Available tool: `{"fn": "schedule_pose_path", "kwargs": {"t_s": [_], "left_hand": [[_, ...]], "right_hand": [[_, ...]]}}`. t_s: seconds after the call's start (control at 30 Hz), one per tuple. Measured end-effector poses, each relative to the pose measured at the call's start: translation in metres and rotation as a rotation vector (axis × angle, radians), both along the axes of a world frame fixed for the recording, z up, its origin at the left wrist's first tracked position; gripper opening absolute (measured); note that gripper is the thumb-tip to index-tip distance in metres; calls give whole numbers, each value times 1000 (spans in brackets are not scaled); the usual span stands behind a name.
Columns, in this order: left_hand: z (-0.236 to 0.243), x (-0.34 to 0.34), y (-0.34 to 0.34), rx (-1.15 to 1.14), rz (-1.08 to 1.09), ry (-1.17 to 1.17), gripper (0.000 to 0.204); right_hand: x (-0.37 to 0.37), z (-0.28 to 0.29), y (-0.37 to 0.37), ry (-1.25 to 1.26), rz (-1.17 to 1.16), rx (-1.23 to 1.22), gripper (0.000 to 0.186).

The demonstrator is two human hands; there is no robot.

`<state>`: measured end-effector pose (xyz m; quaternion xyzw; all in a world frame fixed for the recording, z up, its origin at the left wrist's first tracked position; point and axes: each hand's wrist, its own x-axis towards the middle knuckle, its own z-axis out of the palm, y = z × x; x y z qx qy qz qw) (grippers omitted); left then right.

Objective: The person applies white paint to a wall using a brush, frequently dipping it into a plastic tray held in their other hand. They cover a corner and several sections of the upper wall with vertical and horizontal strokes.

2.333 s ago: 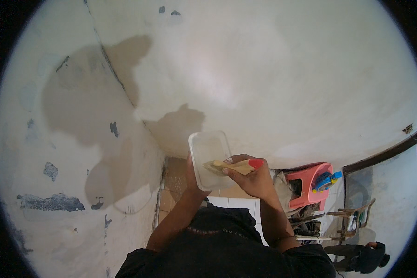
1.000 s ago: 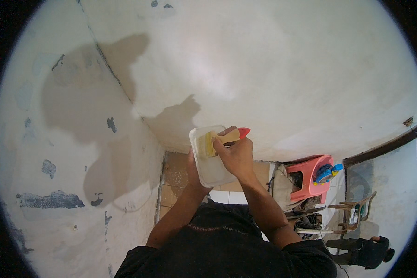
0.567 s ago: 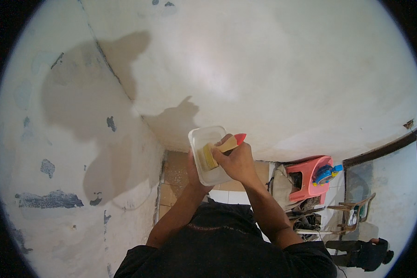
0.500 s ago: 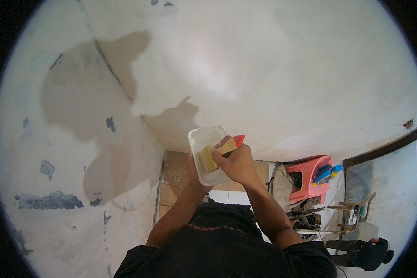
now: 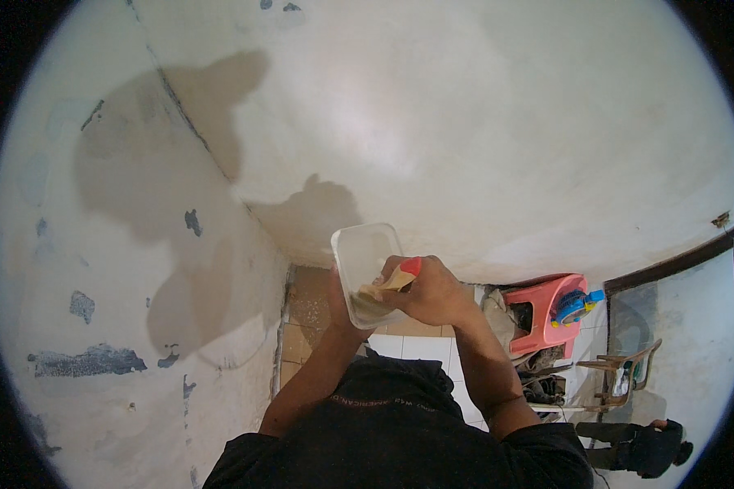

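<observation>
A pale, see-through plastic tub [image 5: 367,236] with rounded corners is tilted in front of my chest. My left hand [image 5: 339,303] is closed around its left side and underside, with some fingers hidden behind it. My right hand [image 5: 436,295] grips a paintbrush [image 5: 396,281] by its light wooden handle, which has a red end. The brush head dips into the near part of the tub, partly covered by my fingers. How much paint the tub holds I cannot tell.
Patchy off-white walls meet in a corner ahead; the left wall [image 5: 98,269] has grey bare spots. At right, a pink plastic stool [image 5: 546,314] carries a blue object [image 5: 575,306]. Beyond it are a wooden chair [image 5: 620,375] and another person [image 5: 652,448].
My right hand has shifted slightly right and nearer to me. The brush has moved from the middle of the tub toward its near end. My left hand still holds the tub.
</observation>
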<state>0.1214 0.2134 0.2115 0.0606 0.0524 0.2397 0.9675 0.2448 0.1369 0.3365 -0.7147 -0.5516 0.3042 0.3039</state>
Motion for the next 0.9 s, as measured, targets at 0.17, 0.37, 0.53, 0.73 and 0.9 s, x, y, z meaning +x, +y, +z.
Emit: {"fn": "schedule_pose_path", "kwargs": {"t_s": [0.17, 0.37, 0.53, 0.73, 0.9], "left_hand": [[-3, 2, 0, -1, 12, 40, 67], [-11, 6, 1, -6, 27, 28, 64], [-9, 9, 3, 24, 63, 82, 59], [6, 11, 1, 25, 61, 50, 58], [5, 14, 1, 3, 41, 77, 63]], "right_hand": [[12, 9, -2, -42, 93, -30, 21], [22, 24, -7, -14, 149, -82, 22], [27, 29, -6, -73, 153, -129, 21], [34, 20, -3, -112, 148, -21, 16], [33, 24, 3, -165, 115, -55, 16]]}}
